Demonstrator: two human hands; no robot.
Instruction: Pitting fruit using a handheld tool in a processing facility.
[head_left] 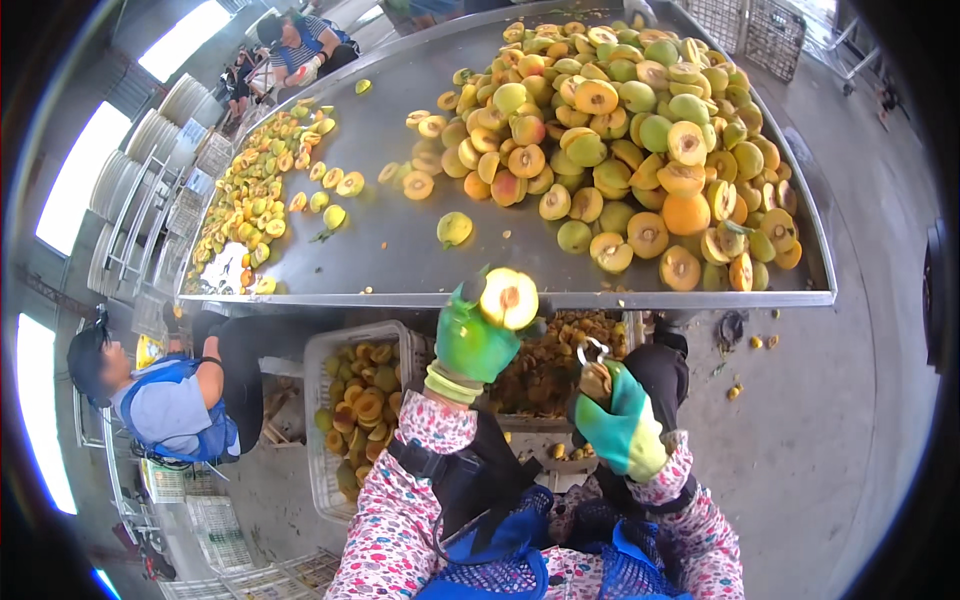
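Note:
My left hand (466, 345), in a green glove with a yellow cuff, grips a peach half (509, 299) over the table's near edge. Its pale cut face is turned up, with a brownish middle. A little lower and to the right, my right hand (622, 420), in a green and yellow glove, is closed round the handle of a small pitting tool (593, 353) with a metal loop at its end. The tool is apart from the fruit. Beyond both hands, a big heap of green and orange peach halves (590, 150) lies on the steel table (380, 270).
Below the table edge stand a white crate (312, 400) of peach halves and another container holding fruit pieces (550, 372). Smaller halves (250, 200) cover the table's left side. One person (180, 400) sits at left; another (300, 50) works at the far left corner.

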